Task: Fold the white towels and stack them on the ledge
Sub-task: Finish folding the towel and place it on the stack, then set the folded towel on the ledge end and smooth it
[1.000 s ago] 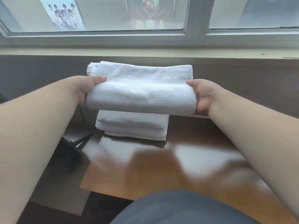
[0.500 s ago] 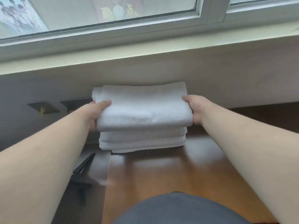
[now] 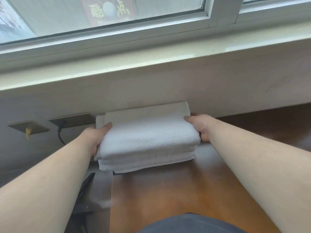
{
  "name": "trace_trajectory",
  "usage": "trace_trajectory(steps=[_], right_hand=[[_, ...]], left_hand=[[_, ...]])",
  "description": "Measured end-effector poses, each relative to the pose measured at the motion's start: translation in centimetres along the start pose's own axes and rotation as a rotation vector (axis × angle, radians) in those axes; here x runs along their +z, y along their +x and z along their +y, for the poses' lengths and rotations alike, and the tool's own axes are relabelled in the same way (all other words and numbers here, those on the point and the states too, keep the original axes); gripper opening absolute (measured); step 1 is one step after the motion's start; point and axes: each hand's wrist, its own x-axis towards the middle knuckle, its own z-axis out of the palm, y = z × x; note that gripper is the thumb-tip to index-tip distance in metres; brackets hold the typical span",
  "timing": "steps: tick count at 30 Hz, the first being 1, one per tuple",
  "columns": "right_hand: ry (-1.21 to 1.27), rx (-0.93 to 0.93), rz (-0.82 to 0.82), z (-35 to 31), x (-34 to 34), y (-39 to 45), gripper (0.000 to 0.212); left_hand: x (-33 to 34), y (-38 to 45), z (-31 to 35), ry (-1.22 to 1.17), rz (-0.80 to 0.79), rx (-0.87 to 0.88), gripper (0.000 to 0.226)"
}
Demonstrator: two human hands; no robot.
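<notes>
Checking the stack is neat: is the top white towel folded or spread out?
Folded. The top towel is a compact rectangle with a rounded fold at its near edge, held at both ends by the left hand and right hand.

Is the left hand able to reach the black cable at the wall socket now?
Probably not at once: the left hand is gripping the top towel. The black cable hangs just beside it, nothing between, so it seems reachable once the hand lets go.
</notes>
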Motion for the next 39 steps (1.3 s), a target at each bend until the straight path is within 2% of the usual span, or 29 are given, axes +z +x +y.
trace_trajectory(steps=[3,6,7,9,10,11,12,13,15,17,19,22,24,28,30,34,39], right_hand=[[-0.246,-0.050,0.105,-0.1,0.5,0.4,0.055],[-0.628,-0.160,0.274,-0.8,0.9,-0.1,0.063],[-0.710,-0.224,0.321,-1.0,1.0,-0.5,0.061],[-0.866,-0.474,0.394,-1.3,1.9,-1.6,0.055],[-0.946,-0.636,0.392,-1.2,2.8,-2.2,0.055],[-1.025,-0.782,0.342,-1.2,3.8,-2.6,0.055],[-1.115,-0.874,0.253,-0.9,4.8,-2.9,0.055],[-1.212,-0.893,0.153,-0.5,5.6,-2.9,0.056],[-1.392,-0.763,0.036,0.7,5.7,-2.5,0.064],[-1.444,-0.594,0.051,1.2,4.3,-1.6,0.078],[-1.451,-0.520,0.105,0.9,3.4,-1.2,0.085],[-1.487,-0.665,0.170,1.0,4.7,-1.6,0.084],[-1.512,-0.769,0.131,2.1,5.5,-2.2,0.085],[-1.466,-0.610,0.056,2.0,4.0,-2.4,0.086],[-1.432,-0.608,0.050,0.8,3.2,-3.1,0.084],[-1.371,-0.678,0.221,-1.7,-0.6,-6.5,0.081],[-1.281,-0.628,0.422,-3.1,-10.3,-13.6,0.076]], left_hand=[[0.5,0.4,-0.7,0.213,0.130,0.088,0.076],[1.5,-0.6,-0.1,0.331,0.287,0.185,0.074],[1.8,-1.2,0.1,0.396,0.389,0.272,0.070],[2.5,-2.7,0.5,0.573,0.516,0.598,0.061],[3.1,-3.3,0.6,0.649,0.448,0.789,0.056],[3.7,-3.7,0.5,0.730,0.302,0.943,0.054],[4.3,-3.9,0.2,0.836,0.146,1.018,0.054],[4.7,-3.7,-0.3,0.959,0.039,1.025,0.056],[4.7,-2.9,-1.5,1.152,-0.005,0.907,0.064],[4.4,-2.1,-2.0,1.203,0.020,0.788,0.072],[4.5,-1.9,-1.8,1.228,0.042,0.750,0.074],[5.4,-3.0,-1.2,1.258,0.068,0.843,0.068],[5.7,-3.9,-1.8,1.270,0.006,0.921,0.068],[5.6,-4.3,-1.5,1.314,-0.046,0.799,0.063],[6.3,-5.5,0.2,1.296,-0.054,0.776,0.064],[8.4,-10.7,3.3,1.133,0.021,0.937,0.062],[13.2,-19.2,6.0,1.091,-0.013,1.155,0.059]])
